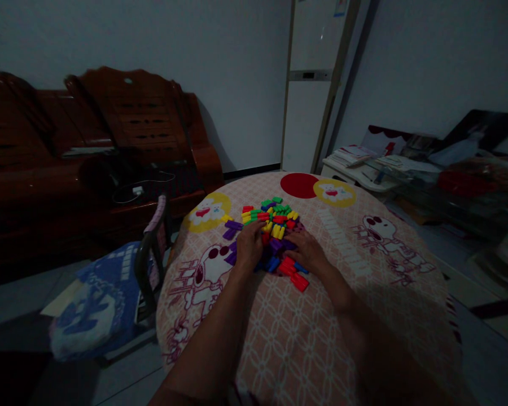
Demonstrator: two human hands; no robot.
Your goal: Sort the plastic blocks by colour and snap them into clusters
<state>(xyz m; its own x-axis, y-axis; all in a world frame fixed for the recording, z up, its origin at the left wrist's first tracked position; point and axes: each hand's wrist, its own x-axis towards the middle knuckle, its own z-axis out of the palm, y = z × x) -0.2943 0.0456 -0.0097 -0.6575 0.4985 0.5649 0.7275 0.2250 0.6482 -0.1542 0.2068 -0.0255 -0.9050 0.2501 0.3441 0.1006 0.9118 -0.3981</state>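
Holds the left hand (249, 242) curled at the left side of a loose pile of coloured blocks (277, 210), with the fingertips down by a red piece (265, 238); cannot tell about a grip on it. Has the right hand (307, 250) palm down and loosely open at the right side of the pile, with the fingers extended over the purple blocks (276, 246) between; cannot make out anything gripped there. Can see the whole pile near the middle of a round table, on a pink patterned tablecloth (305, 332). Can pick out green blocks (277, 200) at the far edge, yellow blocks (278, 232) in the middle and red blocks (298, 281) at the near edge, just beside the right hand. Can see a red circle (299, 185) printed on the cloth beyond the pile. To the left of the table, a chair (152, 225) with a blue cushion (101, 299); behind that, a carved wooden sofa (131, 107) with a white plug (138, 190) and cable on the seat. Beyond the table, a tall white air conditioner (309, 107); to the right of it, stacked papers (352, 154).
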